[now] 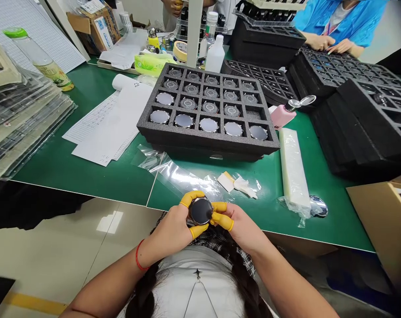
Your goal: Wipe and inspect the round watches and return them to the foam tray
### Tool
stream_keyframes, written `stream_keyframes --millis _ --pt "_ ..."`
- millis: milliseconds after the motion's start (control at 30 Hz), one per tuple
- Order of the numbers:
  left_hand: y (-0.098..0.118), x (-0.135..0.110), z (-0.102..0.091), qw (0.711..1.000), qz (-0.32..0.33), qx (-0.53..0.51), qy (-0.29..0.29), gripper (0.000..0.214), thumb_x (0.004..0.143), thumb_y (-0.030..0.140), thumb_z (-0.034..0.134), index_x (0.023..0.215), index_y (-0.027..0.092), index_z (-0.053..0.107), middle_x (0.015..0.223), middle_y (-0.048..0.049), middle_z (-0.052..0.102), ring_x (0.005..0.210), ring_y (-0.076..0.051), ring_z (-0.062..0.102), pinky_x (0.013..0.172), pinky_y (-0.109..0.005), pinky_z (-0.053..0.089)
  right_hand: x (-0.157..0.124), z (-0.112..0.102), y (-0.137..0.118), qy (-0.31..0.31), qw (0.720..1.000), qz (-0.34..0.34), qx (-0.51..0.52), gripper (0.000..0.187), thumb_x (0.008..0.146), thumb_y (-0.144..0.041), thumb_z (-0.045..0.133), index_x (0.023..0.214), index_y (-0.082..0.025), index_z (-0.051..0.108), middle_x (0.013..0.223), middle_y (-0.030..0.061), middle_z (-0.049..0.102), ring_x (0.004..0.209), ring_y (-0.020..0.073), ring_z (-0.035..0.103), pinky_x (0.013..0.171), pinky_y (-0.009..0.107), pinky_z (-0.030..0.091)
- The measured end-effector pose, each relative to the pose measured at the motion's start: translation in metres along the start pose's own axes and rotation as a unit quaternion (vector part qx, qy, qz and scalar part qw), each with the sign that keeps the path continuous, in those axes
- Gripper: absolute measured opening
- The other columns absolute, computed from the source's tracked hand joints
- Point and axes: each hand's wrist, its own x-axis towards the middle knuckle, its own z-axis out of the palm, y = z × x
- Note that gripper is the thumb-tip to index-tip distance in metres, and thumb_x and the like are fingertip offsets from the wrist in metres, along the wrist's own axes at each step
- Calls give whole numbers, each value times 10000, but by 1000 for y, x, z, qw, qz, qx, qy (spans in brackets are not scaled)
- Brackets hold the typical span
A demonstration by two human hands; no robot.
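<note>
Between my two hands is a round watch case (201,210) with a dark face, held just off the table's front edge. My left hand (175,225), with yellow finger cots, wraps its thumb and a finger around the case's left side. The cot-covered fingers of my right hand (232,221) pinch at the right side of the case. Beyond them a black foam tray (207,140) holds similar round watch cases in its compartments; the front row shows plain, pale faces. One compartment (255,113) at the right has no case visible in it.
Clear plastic film (180,174) and white-and-yellow scraps (233,183) lie before the tray. On the right are a wrapped white block (293,165), a pink pump bottle (284,115) and more foam trays (362,137). Stacked plastic trays (24,123) stand left. A co-worker in blue (339,26) sits opposite.
</note>
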Motion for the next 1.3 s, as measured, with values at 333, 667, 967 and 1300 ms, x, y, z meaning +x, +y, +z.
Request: stream_keyframes --millis 333,667,967,1300 --pt "3 -1 8 999 26 -10 -19 500 793 268 675 1262 256 502 1180 -55 677 958 -224 693 807 -307 560 6 18 3 71 994 -8 85 261 716 -411 746 835 -187 683 818 6 675 787 166 586 804 308 460" --pt "16 0 9 998 29 61 -10 508 789 221 641 1280 205 515 1053 -78 715 876 -228 705 752 -277 521 12 27 14 106 984 -32 139 213 724 -366 746 808 -184 677 745 -27 614 714 118 506 683 231 420" --pt "9 6 1 998 20 -3 -58 584 781 215 658 1332 237 465 1044 -43 718 832 -204 684 720 -280 534 14 17 6 103 992 -38 66 301 773 -494 681 763 -193 685 712 -10 641 716 151 540 722 283 440" --pt "-12 37 -7 986 61 -133 -80 535 870 371 604 1346 174 461 944 -98 751 889 -230 694 901 -395 501 27 -66 -109 355 853 -262 -278 371 840 -407 584 1148 -201 596 1015 70 689 908 205 635 779 330 501"
